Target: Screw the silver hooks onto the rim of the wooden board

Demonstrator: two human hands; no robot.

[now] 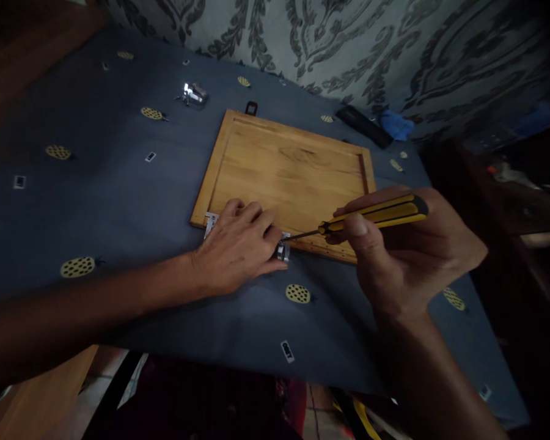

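Note:
A framed wooden panel (275,162) lies flat on the cloth-covered table. My left hand (238,247) rests over its near edge, fingers curled and pressed on a silvery metal fitting (283,250). Most of that fitting is hidden under the hand, so its kind is unclear; a flat metal end (211,221) shows at the panel's near left corner. Closed around a yellow-and-black screwdriver (376,215), my right hand (403,250) is to the right of the left one. The screwdriver's thin shaft points left, its tip at the fitting beside my left fingers.
Beyond the panel's far edge lies a small dark loop-shaped piece (251,109). A shiny clear object (195,95) sits farther left. At the back right are a black elongated case (364,126) and a crumpled blue cloth (396,124), near the patterned wall (302,36).

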